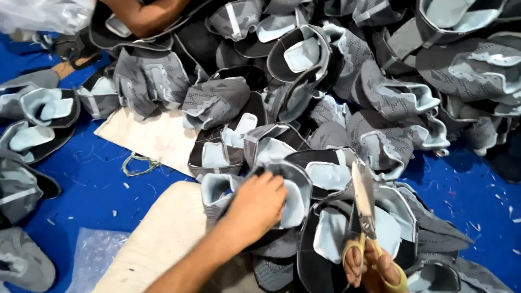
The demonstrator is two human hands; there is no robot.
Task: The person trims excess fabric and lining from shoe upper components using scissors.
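Observation:
My left hand (255,209) grips a grey and black shoe upper (290,187) with a pale blue lining, near the front of a big heap. My right hand (372,266) holds yellow-handled scissors (362,206), fingers through the loops, blades pointing up and away over another upper (336,239). The blades look nearly closed. The two hands are a short way apart, left hand to the left of the scissors.
A large pile of grey shoe uppers (391,81) covers the blue table (97,179). Another person's arm (144,16) reaches in at the top left. A beige cloth (157,135), a beige pad (163,239) and a clear plastic bag (92,255) lie at the left.

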